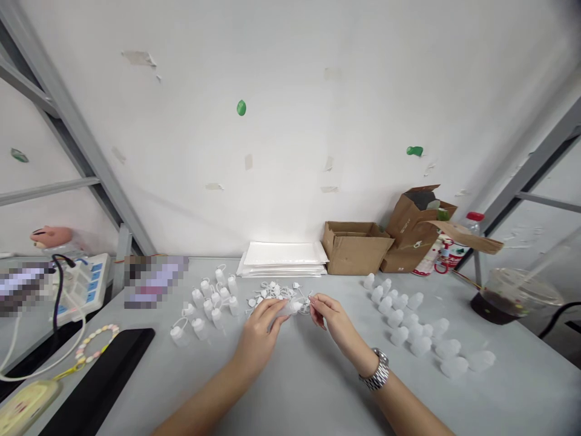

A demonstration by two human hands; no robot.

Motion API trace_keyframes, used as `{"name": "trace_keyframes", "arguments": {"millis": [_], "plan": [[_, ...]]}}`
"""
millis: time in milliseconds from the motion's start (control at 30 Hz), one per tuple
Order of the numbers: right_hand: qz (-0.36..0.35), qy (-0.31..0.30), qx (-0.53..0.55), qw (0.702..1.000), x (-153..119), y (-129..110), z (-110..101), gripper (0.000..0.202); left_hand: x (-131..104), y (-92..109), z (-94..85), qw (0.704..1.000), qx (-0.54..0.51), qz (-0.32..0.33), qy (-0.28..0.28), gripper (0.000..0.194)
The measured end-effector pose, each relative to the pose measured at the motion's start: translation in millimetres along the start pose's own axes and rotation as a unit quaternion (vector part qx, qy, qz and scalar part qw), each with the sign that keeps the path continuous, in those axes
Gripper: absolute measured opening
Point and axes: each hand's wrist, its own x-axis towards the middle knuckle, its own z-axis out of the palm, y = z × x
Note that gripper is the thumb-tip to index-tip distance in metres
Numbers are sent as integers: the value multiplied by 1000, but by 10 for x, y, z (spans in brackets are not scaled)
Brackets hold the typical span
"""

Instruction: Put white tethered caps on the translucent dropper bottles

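Note:
Between the thumb and fingers of my left hand (261, 332) is a small translucent white bottle (293, 308), tilted sideways with its neck toward the right. My right hand (333, 318) pinches a thin white looped cap (305, 304) close to that neck; whether the cap touches the bottle cannot be made out. Just behind both hands lies a loose pile of white looped caps (272, 289). On the left stands a group of capped bottles (209, 306) with strap loops. Several uncapped bottles (413, 327) are spread out to the right.
White flat packs (284, 257) are stacked against the wall beside a cardboard box (356, 248) and a brown paper bag (411, 233). A plastic drink cup (503, 297) sits far right. At left are a black pad (102, 378), a power strip (88, 284) and a beaded strap (95, 342).

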Motion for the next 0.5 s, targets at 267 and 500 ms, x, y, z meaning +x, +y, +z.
{"name": "trace_keyframes", "arguments": {"millis": [267,500], "plan": [[3,3,-23,1000,23,31,-10,34,-11,4,8,1000,-1,3,-9,24],[-1,9,-31,999,19,35,-11,33,-6,-5,4,1000,0,-6,-12,25]]}}
